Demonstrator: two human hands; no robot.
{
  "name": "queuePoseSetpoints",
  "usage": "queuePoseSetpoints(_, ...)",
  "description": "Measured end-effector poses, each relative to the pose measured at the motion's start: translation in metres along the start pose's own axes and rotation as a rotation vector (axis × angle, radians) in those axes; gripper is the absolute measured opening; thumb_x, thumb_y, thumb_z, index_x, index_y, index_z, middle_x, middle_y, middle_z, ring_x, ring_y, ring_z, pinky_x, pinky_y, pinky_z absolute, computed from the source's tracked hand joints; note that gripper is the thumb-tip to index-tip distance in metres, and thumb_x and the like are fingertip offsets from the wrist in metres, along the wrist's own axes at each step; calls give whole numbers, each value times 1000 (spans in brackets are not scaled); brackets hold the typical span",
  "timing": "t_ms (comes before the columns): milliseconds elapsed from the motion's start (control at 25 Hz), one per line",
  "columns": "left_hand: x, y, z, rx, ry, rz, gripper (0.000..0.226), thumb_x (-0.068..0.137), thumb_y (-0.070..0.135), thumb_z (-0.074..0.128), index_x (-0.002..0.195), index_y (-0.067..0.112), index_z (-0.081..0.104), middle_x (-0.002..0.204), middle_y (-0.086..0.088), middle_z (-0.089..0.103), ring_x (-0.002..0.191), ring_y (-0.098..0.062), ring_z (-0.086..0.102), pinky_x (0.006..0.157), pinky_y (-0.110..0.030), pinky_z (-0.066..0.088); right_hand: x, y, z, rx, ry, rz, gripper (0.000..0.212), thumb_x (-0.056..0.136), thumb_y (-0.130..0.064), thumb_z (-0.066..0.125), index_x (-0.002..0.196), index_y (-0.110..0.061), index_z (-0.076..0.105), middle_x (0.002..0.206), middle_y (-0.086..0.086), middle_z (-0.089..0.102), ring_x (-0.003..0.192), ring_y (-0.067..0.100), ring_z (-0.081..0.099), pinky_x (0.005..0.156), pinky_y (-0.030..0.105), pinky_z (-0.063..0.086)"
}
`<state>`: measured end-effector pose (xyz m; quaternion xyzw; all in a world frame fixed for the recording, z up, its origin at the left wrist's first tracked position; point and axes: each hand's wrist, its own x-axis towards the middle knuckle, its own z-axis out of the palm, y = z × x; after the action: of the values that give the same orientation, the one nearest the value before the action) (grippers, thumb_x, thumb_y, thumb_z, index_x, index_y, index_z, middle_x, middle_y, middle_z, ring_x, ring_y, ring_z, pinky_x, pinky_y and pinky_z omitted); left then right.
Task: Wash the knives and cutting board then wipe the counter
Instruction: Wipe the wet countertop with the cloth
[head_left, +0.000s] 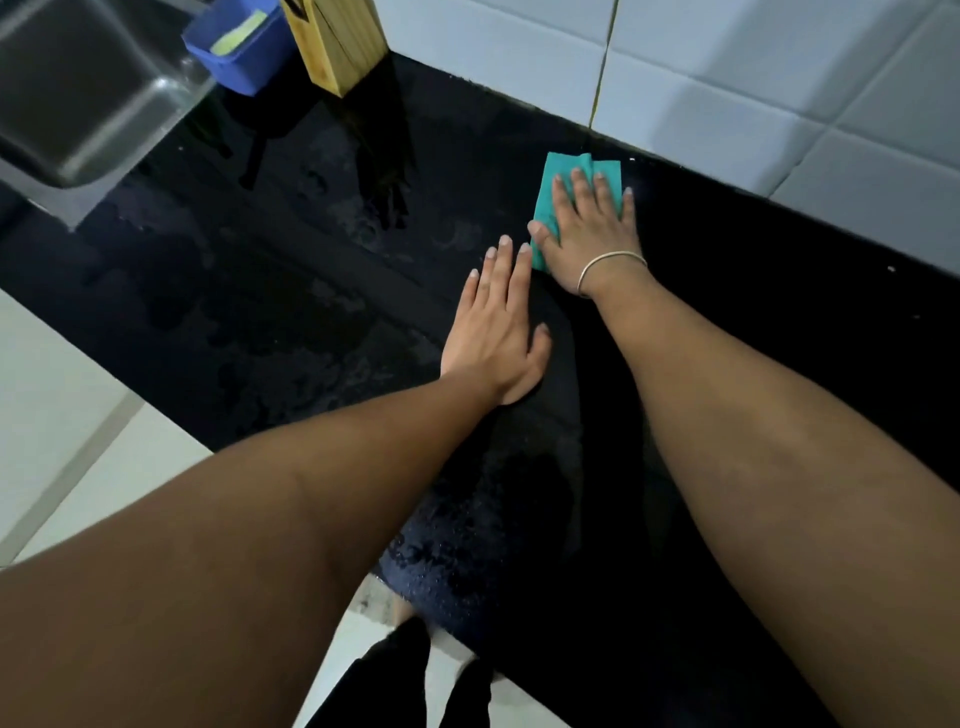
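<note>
A folded teal cleaning cloth (571, 179) lies on the glossy black stone worktop (291, 291) in the upper right of centre, close to the white tiled wall (753, 78). The right hand (589, 234), a thin bangle (610, 267) at its wrist, presses flat on the cloth with fingers spread and straight. The left hand (498, 332) rests palm-down on the bare, wet worktop just beside and below it, fingers straight and holding nothing. At the upper left stand a steel sink (88, 98), a blue plastic tub (234, 49) and a wooden knife block (337, 41).
</note>
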<state>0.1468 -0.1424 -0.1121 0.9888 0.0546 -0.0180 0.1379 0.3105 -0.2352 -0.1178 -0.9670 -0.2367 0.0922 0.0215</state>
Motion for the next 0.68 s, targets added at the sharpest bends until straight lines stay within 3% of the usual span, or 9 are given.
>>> queuePoseSetpoints(240, -3, -3, -2, -100, 17, 49, 87, 90, 44, 37, 159, 10, -5, 166, -15, -7, 154, -26, -2, 125, -43, 2, -66, 28, 7, 5, -51, 132, 73, 94, -66, 7, 157, -30, 0, 166, 2, -5, 152, 29, -7, 119, 56, -8)
queuePoseSetpoints(440, -15, -13, -27, -568, -49, 40, 77, 96, 26, 44, 159, 10, 3, 167, -9, 12, 154, -21, 2, 124, -34, -7, -173, -24, 28, 30, -52, 181, 70, 95, -64, 2, 157, -32, -6, 166, 0, -9, 151, 31, -12, 119, 56, -9)
queuePoseSetpoints(520, -18, -39, -44, -528, -68, 19, 68, 102, 32, 37, 160, 12, 6, 167, -10, 12, 154, -24, -2, 123, -42, -11, -208, -63, 34, 70, -22, 218, 69, 96, -62, 2, 157, -30, -3, 166, 2, -5, 151, 33, -10, 118, 57, -10)
queuePoseSetpoints(680, -45, -139, -76, -222, 26, -60, 65, 104, 48, 26, 159, 16, 11, 167, -10, 9, 154, -28, -4, 121, -52, -10, -235, -181, 47, 89, -32, 257, 70, 95, -58, 6, 157, -27, 6, 166, 7, 1, 150, 39, -8, 117, 63, -9)
